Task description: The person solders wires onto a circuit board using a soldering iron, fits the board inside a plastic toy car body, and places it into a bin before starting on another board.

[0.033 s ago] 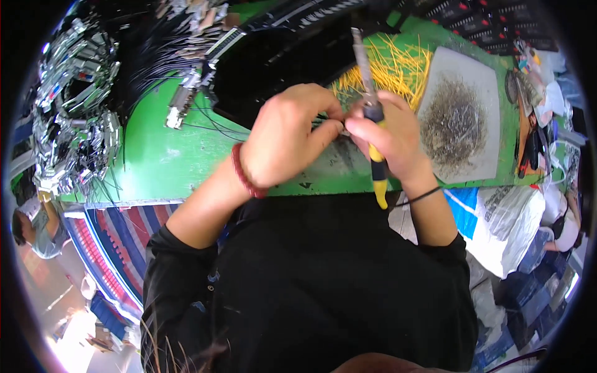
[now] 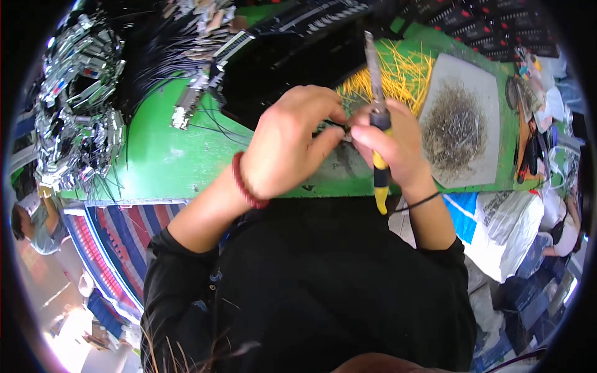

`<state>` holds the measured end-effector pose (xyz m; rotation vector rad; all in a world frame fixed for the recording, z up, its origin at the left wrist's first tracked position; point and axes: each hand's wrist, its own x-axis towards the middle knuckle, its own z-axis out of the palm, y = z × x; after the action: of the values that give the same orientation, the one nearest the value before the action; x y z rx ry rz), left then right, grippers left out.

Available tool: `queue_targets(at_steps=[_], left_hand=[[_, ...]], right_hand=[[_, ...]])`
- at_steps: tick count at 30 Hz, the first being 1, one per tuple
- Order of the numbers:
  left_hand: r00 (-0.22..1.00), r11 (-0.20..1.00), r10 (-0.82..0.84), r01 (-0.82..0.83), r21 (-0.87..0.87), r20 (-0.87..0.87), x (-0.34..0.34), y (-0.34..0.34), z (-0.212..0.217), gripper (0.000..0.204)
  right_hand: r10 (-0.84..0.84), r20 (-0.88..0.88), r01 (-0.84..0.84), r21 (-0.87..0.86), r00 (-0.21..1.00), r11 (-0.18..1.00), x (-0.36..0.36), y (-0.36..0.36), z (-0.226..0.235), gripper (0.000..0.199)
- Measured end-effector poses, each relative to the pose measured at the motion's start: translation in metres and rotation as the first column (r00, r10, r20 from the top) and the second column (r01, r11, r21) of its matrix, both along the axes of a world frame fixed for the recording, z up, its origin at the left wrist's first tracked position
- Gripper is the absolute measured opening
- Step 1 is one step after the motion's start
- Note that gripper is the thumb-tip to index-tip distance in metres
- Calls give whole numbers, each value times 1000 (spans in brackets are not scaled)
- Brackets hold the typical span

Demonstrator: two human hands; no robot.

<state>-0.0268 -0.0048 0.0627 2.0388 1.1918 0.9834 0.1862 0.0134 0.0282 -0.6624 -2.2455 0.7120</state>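
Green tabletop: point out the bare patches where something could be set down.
The green tabletop is bare between the shiny metal connector heap and the left hand. It is crowded under both hands, at the yellow wire pile and on the grey scrap-covered mat.

The person wore a black long-sleeved top, and both sleeves were pushed up to near the elbows, so the forearms were bare. Around the wrist of the left hand [image 2: 289,146] there was a dark red bracelet [image 2: 244,183] made of small beads. Around the wrist of the right hand [image 2: 395,143] there was a thin black band [image 2: 423,202], like an elastic hair tie.
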Motion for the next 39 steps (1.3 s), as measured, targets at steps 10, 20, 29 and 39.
queue_targets(at_steps=[10,20,29,39], left_hand=[[938,960,251,-210,182,-240,-20,-25,21,48],[866,997,65,-40,63,-496,-58,-23,94,22],[773,587,-387,627,512,-503,45,74,52,11],[844,985,133,-54,165,-519,-3,49,48,31]], right_hand=[[-237,-304,276,94,923,956,-54,-17,40,47],[-416,-568,313,-274,711,909,17,-9,25,51],[-716,-523,656,-341,462,673,69,-34,0,54],[-512,-430,542,-60,744,838,49,-51,41,29]])
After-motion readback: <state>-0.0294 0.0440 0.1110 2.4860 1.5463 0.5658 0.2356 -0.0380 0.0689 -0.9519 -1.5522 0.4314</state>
